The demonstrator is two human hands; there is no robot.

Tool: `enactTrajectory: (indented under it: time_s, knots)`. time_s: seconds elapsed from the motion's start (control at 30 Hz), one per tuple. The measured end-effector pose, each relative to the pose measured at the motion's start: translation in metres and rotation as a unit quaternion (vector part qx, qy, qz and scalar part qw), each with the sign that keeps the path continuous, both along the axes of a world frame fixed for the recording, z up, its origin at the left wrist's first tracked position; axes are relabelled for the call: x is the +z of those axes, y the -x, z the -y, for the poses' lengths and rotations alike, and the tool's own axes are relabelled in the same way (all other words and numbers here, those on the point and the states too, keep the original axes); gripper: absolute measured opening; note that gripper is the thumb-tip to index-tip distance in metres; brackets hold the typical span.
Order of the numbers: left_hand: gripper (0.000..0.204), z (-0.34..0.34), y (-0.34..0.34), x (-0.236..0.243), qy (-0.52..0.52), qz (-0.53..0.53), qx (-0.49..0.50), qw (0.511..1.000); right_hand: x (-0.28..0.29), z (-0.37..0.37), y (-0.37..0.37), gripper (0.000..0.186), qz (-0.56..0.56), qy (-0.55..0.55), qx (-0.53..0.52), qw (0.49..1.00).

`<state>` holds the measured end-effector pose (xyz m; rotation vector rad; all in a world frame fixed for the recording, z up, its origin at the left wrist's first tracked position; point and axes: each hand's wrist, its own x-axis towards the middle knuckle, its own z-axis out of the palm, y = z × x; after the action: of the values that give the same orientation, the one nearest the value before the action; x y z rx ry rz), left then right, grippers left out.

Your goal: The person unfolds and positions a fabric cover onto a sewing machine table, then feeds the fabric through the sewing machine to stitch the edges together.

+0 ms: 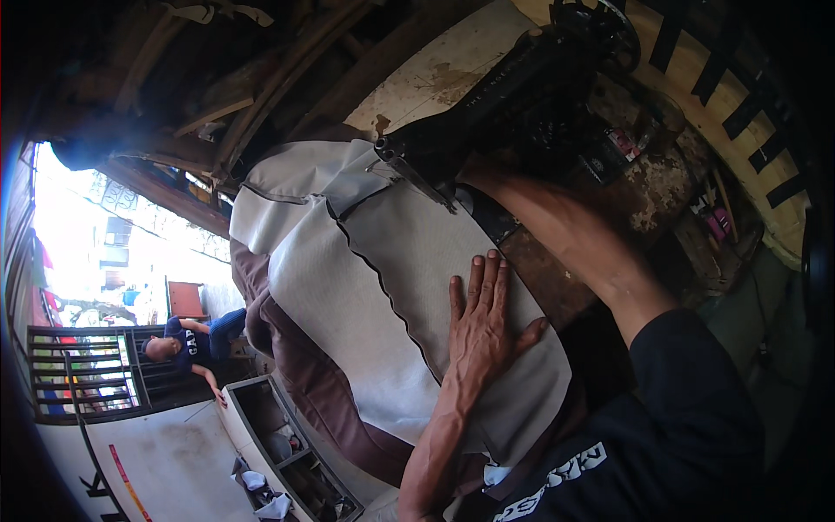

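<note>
A light grey fabric piece point(365, 287) with dark wavy seam edges lies over brown fabric point(322, 374) beside a black sewing machine point(487, 113). My left hand point(483, 322) rests flat on the grey fabric, fingers stretched out, below the machine's needle end. My right forearm crosses the worn tabletop point(557, 278) from the lower right. My right hand point(476, 174) reaches in at the machine, beside the needle area, and its fingers are hidden by the machine and the shadow there.
A person point(198, 344) in dark blue sits at the left by a barred opening. A white cabinet point(239, 418) with open compartments stands below. Small tools point(718, 217) lie at the table's right, near a wooden board point(739, 96) with black strips. Dark beams point(243, 122) fill the upper left.
</note>
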<state>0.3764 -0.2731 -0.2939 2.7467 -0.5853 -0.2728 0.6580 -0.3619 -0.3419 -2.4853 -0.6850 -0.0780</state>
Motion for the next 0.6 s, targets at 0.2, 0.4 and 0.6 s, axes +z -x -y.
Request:
enactTrajectory:
  time_s: [0.2, 0.4, 0.6]
  knots:
    - [0.104, 0.000, -0.001, -0.003, 0.010, 0.007, -0.004, 1.000, -0.004, 0.002, 0.000, 0.033, -0.005, -0.014, 0.001, 1.000]
    - [0.104, -0.001, -0.005, -0.001, 0.004, 0.013, -0.005, 1.000, -0.002, -0.004, -0.003, 0.034, -0.005, -0.027, 0.002, 1.000]
    - [0.104, -0.002, -0.010, -0.004, 0.009, -0.003, -0.007, 1.000, -0.008, -0.003, -0.008, 0.036, -0.013, -0.036, 0.004, 0.999]
